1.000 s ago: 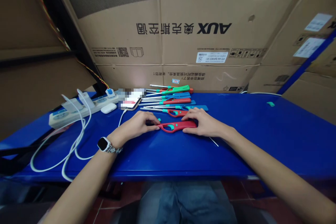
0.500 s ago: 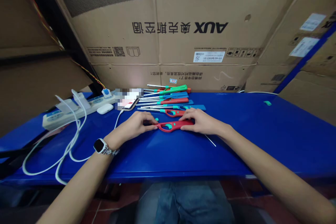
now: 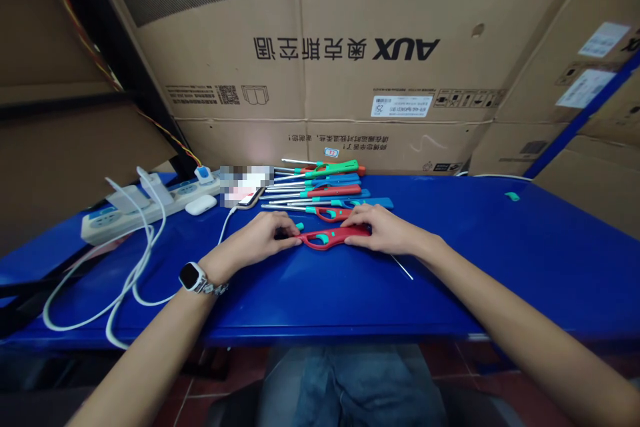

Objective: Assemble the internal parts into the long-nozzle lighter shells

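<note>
A red lighter handle with a teal trigger lies flat on the blue table, just in front of me. My left hand, with a watch on its wrist, pinches the handle's left end, and what sits between those fingertips is hidden. My right hand is closed over the handle's right end and presses it to the table. A thin metal rod lies under my right wrist. Behind my hands is a row of several long-nosed lighters in red, blue and green.
A white power strip with plugs and looping white cables is at the left, with a white earbud case and a phone beside it. A small teal part lies far right. Cardboard boxes wall off the back.
Both hands keep their grip on the red handle. The view has shifted slightly; nothing on the table has visibly moved.
</note>
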`<state>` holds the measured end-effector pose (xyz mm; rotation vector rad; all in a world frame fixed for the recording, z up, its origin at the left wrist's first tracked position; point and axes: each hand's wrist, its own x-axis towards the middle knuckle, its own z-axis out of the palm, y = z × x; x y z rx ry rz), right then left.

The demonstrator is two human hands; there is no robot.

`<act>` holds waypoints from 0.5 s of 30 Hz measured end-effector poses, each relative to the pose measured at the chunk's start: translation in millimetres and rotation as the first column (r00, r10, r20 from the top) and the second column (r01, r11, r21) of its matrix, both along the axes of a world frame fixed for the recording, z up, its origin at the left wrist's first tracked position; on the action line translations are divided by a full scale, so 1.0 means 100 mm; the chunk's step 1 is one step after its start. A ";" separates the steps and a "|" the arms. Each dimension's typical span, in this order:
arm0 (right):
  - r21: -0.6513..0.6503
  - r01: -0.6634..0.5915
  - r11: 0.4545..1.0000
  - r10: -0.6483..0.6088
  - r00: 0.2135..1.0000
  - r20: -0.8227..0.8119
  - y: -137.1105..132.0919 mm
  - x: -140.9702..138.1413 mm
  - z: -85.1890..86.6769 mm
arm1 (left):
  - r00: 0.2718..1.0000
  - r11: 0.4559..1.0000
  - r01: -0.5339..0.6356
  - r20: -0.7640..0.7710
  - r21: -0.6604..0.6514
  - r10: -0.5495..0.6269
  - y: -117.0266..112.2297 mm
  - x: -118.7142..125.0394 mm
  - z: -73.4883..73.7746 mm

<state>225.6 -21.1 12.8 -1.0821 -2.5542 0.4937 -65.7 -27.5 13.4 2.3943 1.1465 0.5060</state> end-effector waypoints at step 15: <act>-0.059 0.049 0.997 -0.042 0.992 0.117 0.00 -0.07 0.12 | 1.000 1.000 0.002 0.006 -0.028 -0.001 -0.01 0.03 -0.03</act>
